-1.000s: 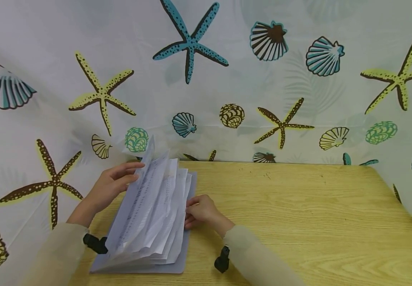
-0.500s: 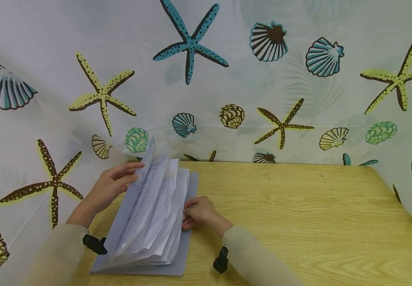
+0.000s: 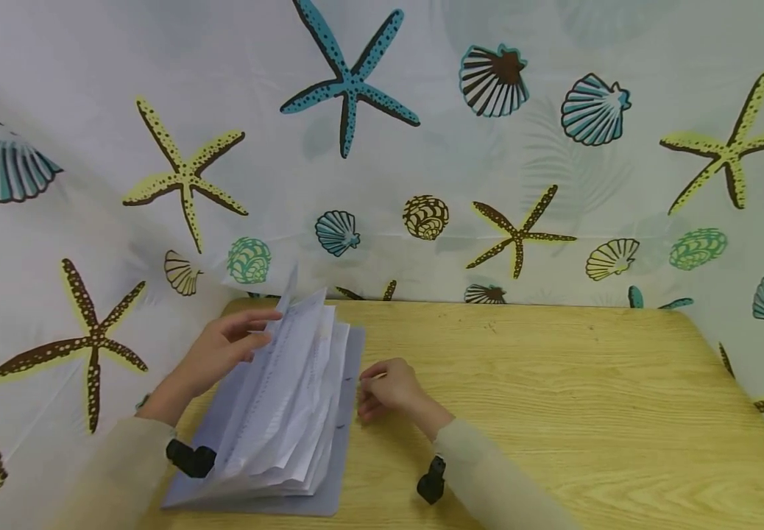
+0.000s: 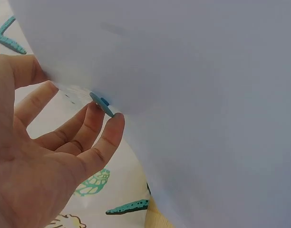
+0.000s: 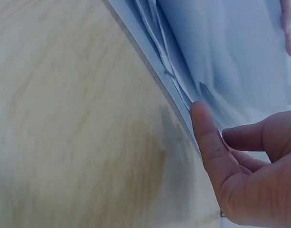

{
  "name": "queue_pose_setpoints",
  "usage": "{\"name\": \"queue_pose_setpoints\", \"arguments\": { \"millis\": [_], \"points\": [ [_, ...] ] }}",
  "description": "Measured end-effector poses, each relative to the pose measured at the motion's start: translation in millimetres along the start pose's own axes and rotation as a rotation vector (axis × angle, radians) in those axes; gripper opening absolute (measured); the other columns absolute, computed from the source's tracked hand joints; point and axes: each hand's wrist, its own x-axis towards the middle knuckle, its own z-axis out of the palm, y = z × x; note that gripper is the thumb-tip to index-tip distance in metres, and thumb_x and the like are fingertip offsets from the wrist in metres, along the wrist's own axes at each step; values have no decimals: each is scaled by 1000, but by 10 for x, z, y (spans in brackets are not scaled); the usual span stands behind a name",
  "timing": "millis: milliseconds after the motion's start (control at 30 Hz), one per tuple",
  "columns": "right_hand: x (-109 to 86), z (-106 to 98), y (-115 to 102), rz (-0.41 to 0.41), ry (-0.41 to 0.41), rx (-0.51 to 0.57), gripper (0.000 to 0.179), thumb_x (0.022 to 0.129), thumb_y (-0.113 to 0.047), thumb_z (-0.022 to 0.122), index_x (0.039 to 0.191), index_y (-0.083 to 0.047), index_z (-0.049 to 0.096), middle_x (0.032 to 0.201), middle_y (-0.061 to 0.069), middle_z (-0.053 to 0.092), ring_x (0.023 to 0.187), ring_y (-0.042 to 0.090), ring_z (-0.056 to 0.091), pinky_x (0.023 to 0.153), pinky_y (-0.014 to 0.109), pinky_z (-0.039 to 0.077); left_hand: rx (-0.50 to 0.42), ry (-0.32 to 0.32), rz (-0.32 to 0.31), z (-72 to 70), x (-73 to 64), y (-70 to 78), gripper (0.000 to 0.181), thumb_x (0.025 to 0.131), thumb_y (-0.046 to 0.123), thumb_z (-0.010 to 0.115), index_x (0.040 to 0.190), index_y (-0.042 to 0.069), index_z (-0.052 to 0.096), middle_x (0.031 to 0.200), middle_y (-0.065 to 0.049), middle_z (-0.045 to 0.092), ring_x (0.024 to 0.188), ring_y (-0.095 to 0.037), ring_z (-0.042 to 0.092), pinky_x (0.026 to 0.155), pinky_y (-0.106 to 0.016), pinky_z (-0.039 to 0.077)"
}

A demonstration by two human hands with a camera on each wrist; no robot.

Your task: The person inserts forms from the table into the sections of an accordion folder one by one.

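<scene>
A pale blue-grey folder (image 3: 345,412) lies tilted on the table, its front cover (image 3: 226,405) lifted at the left. Loose printed sheets (image 3: 289,383) fan out inside it. At the cover's far edge, my left hand (image 3: 219,353) pinches it between thumb and index finger. The left wrist view shows a small blue disc (image 4: 101,103) at that edge, touched by my other fingers. Beside the folder's right edge is my right hand (image 3: 388,390), fingers loosely bent and holding nothing visible. In the right wrist view one fingertip overlaps the edge, and I cannot tell whether it touches.
The wooden table (image 3: 541,412) extends to the right of the folder. White cloth (image 3: 422,162) printed with starfish and shells hangs behind and along both sides. Black devices are strapped at both wrists, the left one (image 3: 191,458) close against the folder.
My right hand has come away from the sheets, slightly rightward, uncovering the folder's right edge. The left hand has shifted a little right with the lifted cover. The whole view has turned slightly.
</scene>
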Motion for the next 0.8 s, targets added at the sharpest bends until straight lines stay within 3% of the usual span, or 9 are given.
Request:
{"name": "queue_pose_setpoints", "arguments": {
  "millis": [167, 300, 533, 667, 800],
  "points": [
    [-87, -253, -38, -48, 14, -59, 29, 107, -6, 57, 128, 13, 64, 105, 31, 74, 82, 40, 79, 74, 49, 65, 27, -23, 2, 215, 76, -36, 40, 102, 13, 67, 141, 4, 65, 142, -24, 63, 107, -12, 69, 75, -29, 59],
    [-147, -463, -41, -70, 44, -125, 31, 107, -8, 57, 131, 12, 64, 103, 29, 74, 82, 39, 79, 75, 49, 65, 136, -28, -19, 437, 128, -69, 38, 101, 18, 70, 138, 9, 68, 136, -24, 68, 104, -27, 73, 73, -28, 59],
    [-226, -746, -27, -76, 123, -216, 30, 106, -12, 59, 127, 7, 67, 101, 25, 76, 74, 32, 79, 68, 44, 65, 350, -12, 13, 839, 164, -99, 31, 94, 15, 71, 125, 13, 76, 121, -19, 72, 87, -22, 64, 71, -34, 50],
    [-280, -864, -20, -93, 151, -246, 29, 106, -12, 59, 126, 7, 68, 101, 27, 76, 72, 31, 78, 65, 43, 65, 478, -34, 57, 1040, 176, -124, 31, 91, 14, 69, 121, 11, 77, 114, -17, 71, 97, -30, 64, 81, -45, 53],
    [-334, -997, -11, -102, 194, -274, 28, 105, -11, 59, 124, 7, 70, 99, 26, 76, 70, 31, 77, 62, 42, 64, 568, -75, 86, 1191, 189, -52, 33, 92, 14, 70, 124, 8, 75, 113, -22, 71, 107, -40, 65, 90, -57, 53]
  ]
}}
